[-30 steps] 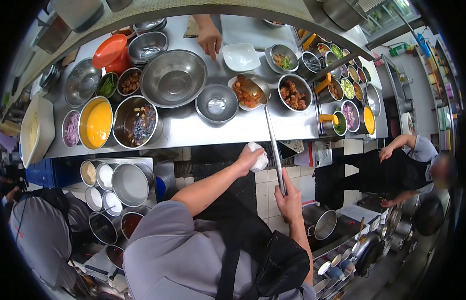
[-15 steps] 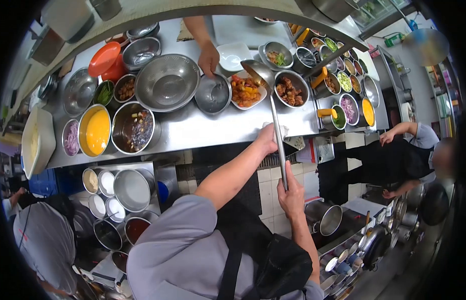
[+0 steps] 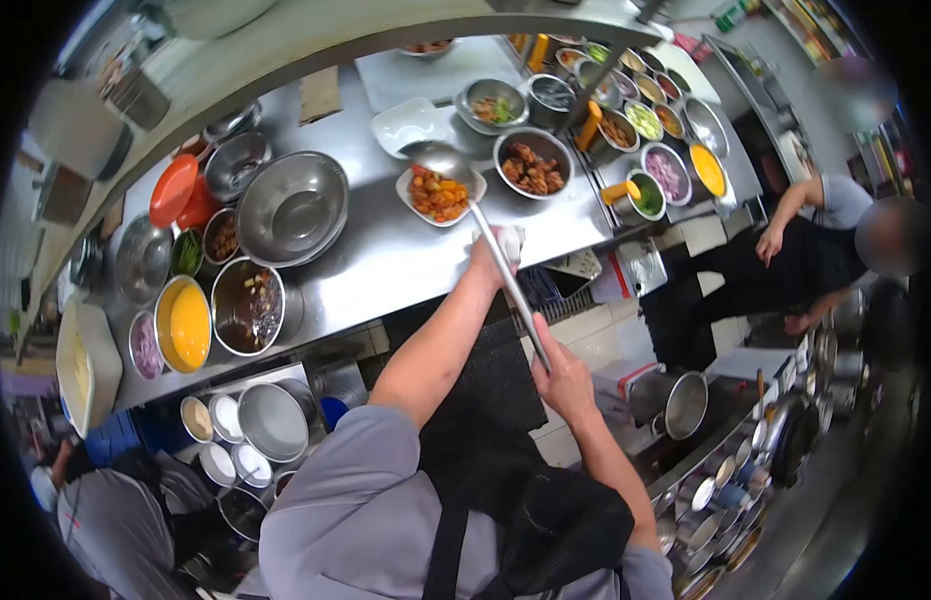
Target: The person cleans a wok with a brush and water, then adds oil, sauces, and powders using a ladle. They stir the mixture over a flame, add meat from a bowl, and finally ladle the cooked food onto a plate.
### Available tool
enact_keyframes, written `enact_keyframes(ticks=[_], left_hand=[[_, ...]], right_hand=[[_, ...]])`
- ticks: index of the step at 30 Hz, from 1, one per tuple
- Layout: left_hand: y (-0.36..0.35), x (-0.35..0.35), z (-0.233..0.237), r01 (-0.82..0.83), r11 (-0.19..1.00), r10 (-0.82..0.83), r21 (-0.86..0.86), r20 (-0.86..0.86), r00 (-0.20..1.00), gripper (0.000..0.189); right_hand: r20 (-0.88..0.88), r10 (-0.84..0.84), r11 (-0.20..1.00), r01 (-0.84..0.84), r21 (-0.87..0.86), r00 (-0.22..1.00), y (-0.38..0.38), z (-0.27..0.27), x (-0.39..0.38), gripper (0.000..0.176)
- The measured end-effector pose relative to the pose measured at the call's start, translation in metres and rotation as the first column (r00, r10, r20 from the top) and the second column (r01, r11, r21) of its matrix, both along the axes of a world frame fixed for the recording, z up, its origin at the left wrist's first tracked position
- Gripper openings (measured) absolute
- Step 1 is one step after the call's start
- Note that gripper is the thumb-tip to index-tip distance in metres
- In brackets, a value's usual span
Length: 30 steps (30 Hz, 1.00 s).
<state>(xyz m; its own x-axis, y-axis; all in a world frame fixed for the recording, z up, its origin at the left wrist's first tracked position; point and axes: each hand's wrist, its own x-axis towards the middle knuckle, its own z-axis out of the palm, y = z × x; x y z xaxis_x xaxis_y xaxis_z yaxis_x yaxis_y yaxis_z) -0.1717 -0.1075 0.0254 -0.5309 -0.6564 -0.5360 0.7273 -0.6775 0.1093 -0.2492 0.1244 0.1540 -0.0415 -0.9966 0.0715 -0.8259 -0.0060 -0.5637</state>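
My right hand (image 3: 564,382) is closed round the handle end of a long metal ladle (image 3: 513,285). The ladle's bowl hangs over the far edge of a white dish (image 3: 473,188) of orange and yellow chopped food (image 3: 441,198). My left hand (image 3: 488,258) is at the counter's front edge beside the ladle handle, closed on what looks like a white cloth (image 3: 511,243); its fingers are partly hidden. Right of the dish stands a metal bowl of browned meat pieces (image 3: 533,165). Behind the dish are a white square plate (image 3: 410,124) and a metal bowl with greens and meat (image 3: 493,107).
On the left of the counter are a large metal bowl (image 3: 294,208), a pot of dark sauce (image 3: 248,305) and a yellow liquid container (image 3: 183,325). Several ingredient tubs stand at right. An overhead shelf (image 3: 316,68) crosses above. Another person (image 3: 776,240) is at right, one at lower left (image 3: 116,520).
The ladle bowl has shifted left, lower over the dish of food. A co-worker's hand and the metal bowl it held have left the counter. My view has turned somewhat.
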Motion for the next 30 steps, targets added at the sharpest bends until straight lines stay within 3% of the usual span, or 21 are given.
enact_keyframes(ticks=[2,3,5,7,9,10,11,12,13,14,15,16,17,18,19,20,21,22,25,28,30], left_hand=[[-0.005,0.0,0.0,-0.088,0.996,0.088,-0.018,0.001,0.996,0.018],[-0.002,0.01,-0.008,-0.052,0.983,0.071,-0.176,0.1,0.992,0.016],[-0.021,0.021,-0.044,0.018,0.961,-0.068,-0.275,-0.174,0.982,0.015],[-0.014,0.006,0.001,-0.043,0.999,0.045,-0.028,0.059,0.997,0.015],[-0.017,0.004,-0.03,-0.071,0.994,0.077,-0.081,0.08,0.994,0.019],[-0.021,0.016,-0.068,-0.011,0.976,-0.011,-0.217,-0.098,0.995,0.024],[-0.03,0.023,-0.076,0.17,0.943,-0.213,-0.286,-0.127,0.969,0.028],[-0.04,0.019,-0.081,0.163,0.974,-0.169,-0.156,-0.027,0.985,0.025],[-0.049,0.021,-0.076,0.279,0.943,-0.306,-0.181,-0.144,0.941,0.02],[-0.059,0.018,-0.052,0.482,0.818,-0.572,-0.315,-0.355,0.739,0.018],[-0.048,0.017,-0.039,0.354,0.905,-0.303,-0.236,0.224,0.926,0.02],[-0.061,0.018,-0.055,0.488,0.775,-0.359,-0.4,0.356,0.863,0.024],[-0.024,0.0,-0.006,0.498,0.783,-0.213,-0.372,0.592,0.777,0.025],[-0.015,-0.006,-0.005,0.573,0.649,-0.276,-0.501,0.546,0.791,0.043],[0.065,-0.025,0.073,0.635,0.638,-0.214,-0.436,0.692,0.69,0.046],[0.083,-0.042,0.074,0.689,0.575,-0.343,-0.441,0.634,0.693,0.047],[0.067,-0.046,0.04,0.83,0.446,-0.613,-0.334,0.561,0.556,0.045],[0.089,-0.055,0.023,0.908,0.331,-0.637,-0.258,0.648,0.417,0.04],[0.211,-0.08,0.016,0.958,0.056,-0.814,-0.282,0.542,0.207,0.04],[0.315,-0.116,0.01,0.915,-0.27,-0.878,-0.299,0.466,-0.106,0.048],[0.383,-0.147,0.011,0.845,-0.383,-0.873,-0.374,0.446,-0.198,0.049]], right_hand=[[-0.01,-0.016,1.0,0.016,0.002,1.0,0.002,0.002,-0.001,0.073],[-0.033,-0.001,1.0,0.001,-0.003,0.999,0.001,0.004,-0.004,0.073],[-0.035,-0.059,0.998,0.058,-0.023,0.998,0.006,0.004,-0.003,0.072],[-0.014,0.001,1.0,-0.002,-0.028,1.0,0.007,-0.004,-0.004,0.072],[-0.145,0.009,0.999,-0.015,-0.038,0.989,0.004,-0.004,-0.003,0.07],[-0.18,-0.02,0.999,0.013,-0.042,0.983,0.003,-0.005,-0.005,0.07],[-0.209,-0.007,0.998,-0.007,-0.067,0.978,0.005,-0.007,-0.005,0.067],[-0.22,-0.026,0.998,0.014,-0.055,0.975,0.006,-0.014,-0.003,0.067],[-0.114,-0.004,0.999,0.009,0.038,0.993,0.01,-0.014,-0.006,0.068],[-0.024,-0.012,0.997,0.014,0.08,1.0,0.01,-0.019,-0.008,0.067],[0.151,-0.065,0.985,0.039,0.168,0.986,0.015,0.0,-0.014,0.066],[0.295,-0.039,0.999,0.031,0.03,0.955,0.024,0.001,-0.021,0.069],[0.419,0.024,0.99,0.036,-0.134,0.908,0.041,-0.001,-0.024,0.071],[0.651,-0.061,0.998,0.063,0.02,0.756,0.064,0.006,-0.027,0.072],[0.831,-0.124,0.991,0.031,0.128,0.542,0.086,0.014,-0.033,0.073],[0.928,-0.12,0.993,0.05,0.11,0.352,0.114,0.02,-0.039,0.074],[0.931,-0.14,0.987,0.124,0.104,0.337,0.147,0.025,-0.043,0.074],[0.96,-0.162,0.973,0.2,0.116,0.23,0.181,0.028,-0.046,0.073],[0.989,-0.14,0.871,0.469,0.148,-0.051,0.294,0.041,-0.029,0.075],[0.98,-0.143,0.63,0.751,0.199,-0.14,0.391,0.035,0.0,0.076],[0.974,-0.122,0.416,0.882,0.224,-0.19,0.442,0.034,0.017,0.074]])
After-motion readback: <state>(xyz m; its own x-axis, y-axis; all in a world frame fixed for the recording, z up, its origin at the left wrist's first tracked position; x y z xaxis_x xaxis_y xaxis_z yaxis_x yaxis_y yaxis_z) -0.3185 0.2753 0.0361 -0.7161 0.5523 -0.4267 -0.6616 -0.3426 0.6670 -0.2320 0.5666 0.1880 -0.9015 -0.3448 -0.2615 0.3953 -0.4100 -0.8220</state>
